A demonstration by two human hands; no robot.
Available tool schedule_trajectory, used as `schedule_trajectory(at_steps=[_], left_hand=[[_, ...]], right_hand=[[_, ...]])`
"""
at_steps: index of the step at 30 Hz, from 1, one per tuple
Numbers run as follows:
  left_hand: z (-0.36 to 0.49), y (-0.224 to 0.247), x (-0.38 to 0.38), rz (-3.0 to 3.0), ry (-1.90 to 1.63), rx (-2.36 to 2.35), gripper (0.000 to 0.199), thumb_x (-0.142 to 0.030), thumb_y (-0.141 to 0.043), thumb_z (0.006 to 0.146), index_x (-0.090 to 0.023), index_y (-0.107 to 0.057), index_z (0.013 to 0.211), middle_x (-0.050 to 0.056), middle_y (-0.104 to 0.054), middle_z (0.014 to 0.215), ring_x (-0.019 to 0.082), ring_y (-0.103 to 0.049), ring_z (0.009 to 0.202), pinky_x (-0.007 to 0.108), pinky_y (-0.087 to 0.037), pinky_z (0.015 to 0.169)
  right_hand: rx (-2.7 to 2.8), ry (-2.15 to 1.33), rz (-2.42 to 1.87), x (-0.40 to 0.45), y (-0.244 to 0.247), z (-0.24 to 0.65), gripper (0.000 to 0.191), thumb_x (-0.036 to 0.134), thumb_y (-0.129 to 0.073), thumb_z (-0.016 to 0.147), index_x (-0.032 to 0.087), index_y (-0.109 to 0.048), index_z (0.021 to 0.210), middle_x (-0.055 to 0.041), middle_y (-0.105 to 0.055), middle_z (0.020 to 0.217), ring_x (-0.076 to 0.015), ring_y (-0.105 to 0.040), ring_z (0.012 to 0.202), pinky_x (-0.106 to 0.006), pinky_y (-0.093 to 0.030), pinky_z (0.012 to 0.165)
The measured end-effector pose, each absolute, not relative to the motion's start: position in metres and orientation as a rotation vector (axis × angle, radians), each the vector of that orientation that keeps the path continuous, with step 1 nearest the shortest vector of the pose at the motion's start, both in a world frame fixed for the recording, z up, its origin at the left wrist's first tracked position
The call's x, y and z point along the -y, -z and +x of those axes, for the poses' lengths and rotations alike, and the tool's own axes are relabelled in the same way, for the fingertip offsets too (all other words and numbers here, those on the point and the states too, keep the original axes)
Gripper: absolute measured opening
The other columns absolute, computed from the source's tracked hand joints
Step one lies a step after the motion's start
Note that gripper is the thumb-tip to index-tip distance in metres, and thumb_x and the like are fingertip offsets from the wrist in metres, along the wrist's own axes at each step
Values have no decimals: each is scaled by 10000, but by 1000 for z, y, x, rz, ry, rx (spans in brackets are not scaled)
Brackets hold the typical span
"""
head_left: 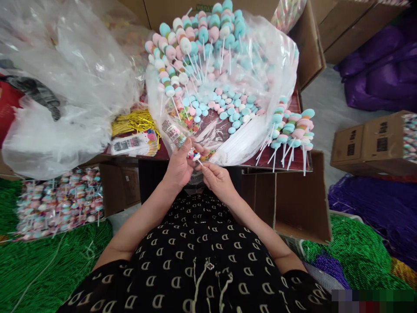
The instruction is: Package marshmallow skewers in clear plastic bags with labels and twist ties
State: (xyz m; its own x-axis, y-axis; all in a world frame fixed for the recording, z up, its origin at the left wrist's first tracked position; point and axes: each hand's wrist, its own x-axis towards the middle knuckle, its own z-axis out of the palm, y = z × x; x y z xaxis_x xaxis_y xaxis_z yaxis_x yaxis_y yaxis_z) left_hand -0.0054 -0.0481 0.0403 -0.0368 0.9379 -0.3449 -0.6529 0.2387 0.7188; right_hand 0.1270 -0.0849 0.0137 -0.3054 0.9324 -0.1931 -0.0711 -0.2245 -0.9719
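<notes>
Candy skewer [194, 154] sits between the hands, just off the near edge of the table [297, 163], seemingly partly inside a clear printed sleeve [171, 130]. Left hand [181, 164]: thumb and fingers closed around the sleeved candy. Right hand [216, 177]: fingertips pinching what we read as the white stick end. We judge the step in hand to be fitting sleeve to skewer; the next move calls for a steady left grip and gentle pressure on the stick. Counts: we get one skewer in hand, one sleeve around it, one stack of spare sleeves [133, 144], one bunch of yellow ties [134, 121], one bundle of loose sticks [241, 143], two groups of skewers, a big heap [198, 37] and a smaller cluster [295, 128]. Loose candy discs [236, 114] overlap too much; we can't count them.
</notes>
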Motion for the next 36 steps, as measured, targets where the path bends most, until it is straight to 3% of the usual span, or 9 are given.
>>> schedule_trajectory(at_steps=[2, 6, 10, 13, 16, 21, 24, 36], left_hand=[[-3, -40, 52, 411, -1294, -916, 452, -588, -831, 827, -221, -641, 1011, -2, -726, 786, 199, -786, 860, 236, -518, 583], [3, -35, 57, 538, -1249, -921, 393, -484, -868, 805, -211, -679, 1016, 46, -788, 964, 186, -768, 937, 285, -590, 801], [7, -30, 60, 583, -1221, -971, 297, -328, -845, 800, -193, -701, 1023, 23, -782, 874, 171, -753, 900, 300, -582, 894], [5, -29, 59, 559, -1205, -992, 250, -296, -765, 839, -188, -713, 1059, 7, -757, 778, 181, -750, 839, 310, -586, 842], [1, -29, 57, 523, -1230, -989, 222, -249, -732, 840, -190, -719, 1053, -12, -736, 738, 158, -727, 754, 291, -582, 785], [-2, -31, 59, 569, -1168, -917, 147, -247, -760, 815, -185, -684, 923, -32, -654, 606, 146, -671, 604, 271, -560, 645], [-1, -35, 62, 583, -1076, -878, 161, -284, -772, 812, -191, -655, 872, -31, -626, 567, 161, -671, 561, 266, -534, 560], [-1, -33, 64, 542, -1048, -834, 213, -311, -800, 809, -184, -644, 880, -30, -615, 547, 164, -681, 544, 250, -542, 515]], right_hand=[[1357, -1465, -1189, 85, -13, 127, 375, 530, -568, 998, 191, -729, 991, 71, -473, 525, -101, -414, 465, -246, -351, 482], [1590, -986, -1303, 83, -8, 128, 328, 395, -513, 1012, 201, -771, 1068, -39, -730, 734, -158, -622, 608, -290, -525, 641], [1717, -795, -1346, 82, -1, 128, 352, 345, -499, 1018, 196, -782, 1166, -109, -824, 938, -213, -737, 758, -327, -590, 745], [1824, -845, -1319, 84, -7, 132, 369, 348, -503, 1031, 192, -773, 1229, -114, -832, 978, -218, -755, 782, -330, -604, 755], [1843, -833, -1250, 81, -22, 142, 329, 352, -510, 1056, 209, -791, 1149, -88, -834, 972, -198, -759, 809, -314, -607, 784], [1720, -562, -1220, 58, -37, 154, 240, 296, -563, 1033, 217, -776, 1108, -77, -821, 1000, -191, -747, 849, -316, -611, 752], [1794, -553, -1212, 45, -32, 152, 233, 273, -558, 1028, 226, -781, 1072, -81, -826, 1073, -202, -765, 950, -331, -628, 824], [1922, -408, -1208, 38, -25, 150, 217, 238, -552, 1009, 222, -768, 1003, -72, -830, 980, -207, -772, 910, -338, -617, 859]])
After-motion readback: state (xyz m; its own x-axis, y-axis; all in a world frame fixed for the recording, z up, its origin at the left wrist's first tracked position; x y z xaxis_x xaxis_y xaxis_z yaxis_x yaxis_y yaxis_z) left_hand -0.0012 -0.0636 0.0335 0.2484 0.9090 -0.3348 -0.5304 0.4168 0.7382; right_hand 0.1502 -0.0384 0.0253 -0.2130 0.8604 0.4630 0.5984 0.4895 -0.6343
